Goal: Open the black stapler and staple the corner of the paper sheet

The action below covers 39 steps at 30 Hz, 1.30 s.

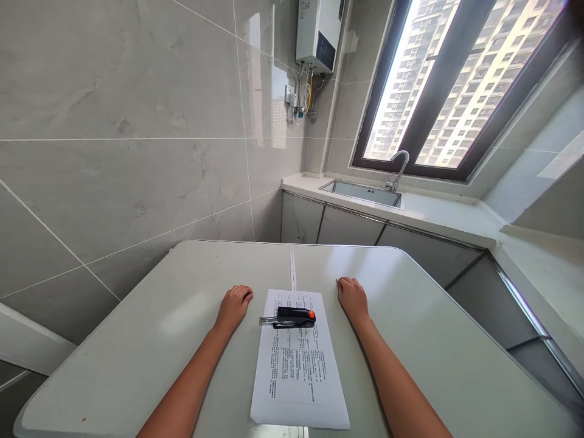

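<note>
A printed sheet of paper [298, 371] lies on the pale table [182, 316] in front of me. A black stapler [292, 317] with an orange end rests across the upper part of the sheet. My left hand [234, 306] lies on the table just left of the paper, fingers curled loosely under, holding nothing. My right hand [352, 298] rests flat on the table just right of the paper, fingers stretched forward. Neither hand touches the stapler.
A seam [292, 267] runs down the table's middle. Beyond the table stands a counter with a steel sink [362, 193] and tap [399, 169] under a window. A water heater [319, 33] hangs on the tiled wall.
</note>
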Motion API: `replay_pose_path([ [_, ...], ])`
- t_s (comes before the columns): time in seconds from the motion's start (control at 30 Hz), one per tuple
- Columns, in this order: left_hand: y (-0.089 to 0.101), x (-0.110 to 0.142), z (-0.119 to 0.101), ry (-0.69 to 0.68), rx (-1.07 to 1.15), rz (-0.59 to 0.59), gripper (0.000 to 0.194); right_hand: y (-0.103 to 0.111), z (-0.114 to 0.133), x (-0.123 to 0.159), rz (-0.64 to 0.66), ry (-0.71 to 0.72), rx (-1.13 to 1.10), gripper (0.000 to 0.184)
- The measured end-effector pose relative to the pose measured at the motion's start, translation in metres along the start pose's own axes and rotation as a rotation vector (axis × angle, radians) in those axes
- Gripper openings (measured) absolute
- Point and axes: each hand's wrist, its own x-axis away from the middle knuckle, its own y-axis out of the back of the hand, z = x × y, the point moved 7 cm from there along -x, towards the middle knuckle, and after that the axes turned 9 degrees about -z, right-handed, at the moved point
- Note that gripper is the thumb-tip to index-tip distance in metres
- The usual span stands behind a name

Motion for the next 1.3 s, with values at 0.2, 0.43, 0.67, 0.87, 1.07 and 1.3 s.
replay_pose_path([
  [0.2,0.005,0.004,0.004,0.236,0.358,-0.105,0.037,-0.003,-0.004,-0.003,0.009,-0.008,0.026,0.030],
  [0.43,-0.001,0.005,0.022,0.396,0.502,-0.089,0.050,0.003,0.005,-0.002,-0.031,-0.009,-0.020,0.027],
  [0.67,-0.007,0.006,0.012,0.375,0.558,-0.029,0.055,0.044,0.091,0.031,0.024,0.168,-0.721,0.026],
  [0.87,-0.005,0.023,-0.028,0.271,0.594,0.215,0.038,0.047,0.142,0.073,0.235,0.308,-0.735,0.047],
  [1.07,-0.002,0.033,-0.046,0.170,0.495,0.293,0.027,0.039,0.147,0.074,0.266,0.252,-0.781,0.022],
  [1.3,-0.012,0.033,-0.045,0.143,0.485,0.301,0.024,0.037,0.143,0.076,0.288,0.261,-0.814,0.020],
])
